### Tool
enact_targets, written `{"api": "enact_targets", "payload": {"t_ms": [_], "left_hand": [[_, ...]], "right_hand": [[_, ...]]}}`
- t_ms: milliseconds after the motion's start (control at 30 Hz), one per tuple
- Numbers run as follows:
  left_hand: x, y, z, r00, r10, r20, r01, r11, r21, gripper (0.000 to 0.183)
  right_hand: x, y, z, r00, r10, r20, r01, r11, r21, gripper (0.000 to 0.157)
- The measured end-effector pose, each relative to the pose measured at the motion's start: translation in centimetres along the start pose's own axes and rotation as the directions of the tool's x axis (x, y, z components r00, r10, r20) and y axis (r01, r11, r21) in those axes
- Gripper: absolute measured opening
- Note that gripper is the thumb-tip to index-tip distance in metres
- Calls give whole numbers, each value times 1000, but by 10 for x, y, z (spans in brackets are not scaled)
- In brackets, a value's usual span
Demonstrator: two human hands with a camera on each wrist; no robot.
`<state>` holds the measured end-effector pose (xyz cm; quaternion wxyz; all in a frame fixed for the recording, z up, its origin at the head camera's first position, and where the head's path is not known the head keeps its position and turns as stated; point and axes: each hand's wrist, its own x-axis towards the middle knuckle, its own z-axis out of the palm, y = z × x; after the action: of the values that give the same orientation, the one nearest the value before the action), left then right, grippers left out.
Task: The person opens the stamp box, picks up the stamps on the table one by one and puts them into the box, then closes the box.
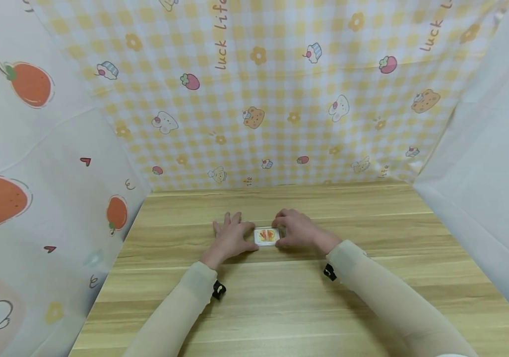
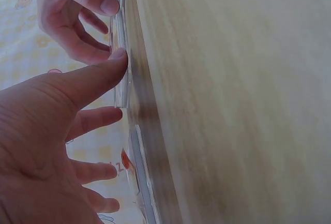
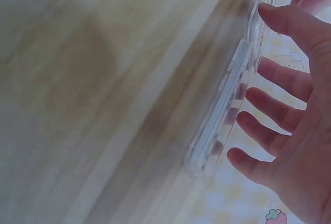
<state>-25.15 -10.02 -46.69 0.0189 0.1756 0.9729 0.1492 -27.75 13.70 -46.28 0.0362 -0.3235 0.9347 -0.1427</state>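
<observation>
A small clear plastic case [image 1: 267, 236] with a red and yellow picture lies on the wooden table between the two hands. The left hand [image 1: 232, 238] holds its left end with thumb and index finger, the other fingers spread. At the opposite end, the right hand [image 1: 301, 230] grips it between thumb and bent index finger. A second flat clear piece [image 2: 145, 177] lies below the left fingers in the left wrist view. Under the right fingers, the right wrist view shows another clear case [image 3: 220, 113]. Those two are hidden by the hands in the head view.
The wood-grain table [image 1: 263, 307] reaches back to a yellow checked cloth [image 1: 259, 89]. A white cloth with printed fruit [image 1: 58, 148] hangs at the left, a plain white one [image 1: 495, 139] at the right. Black wrist straps [image 1: 219, 290] show under the sleeves.
</observation>
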Motion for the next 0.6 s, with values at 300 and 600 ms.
{"api": "enact_targets", "payload": {"t_ms": [300,600], "left_hand": [[1,3,0,1000,2,9,-2,1000,8,64],[2,2,-1,1000,18,-1,-18,1000,8,61]], "right_hand": [[0,-7,-4,1000,-9,23,9,1000,-19,57],[1,-8,-4,1000,-9,30,10,1000,-18,55]]}}
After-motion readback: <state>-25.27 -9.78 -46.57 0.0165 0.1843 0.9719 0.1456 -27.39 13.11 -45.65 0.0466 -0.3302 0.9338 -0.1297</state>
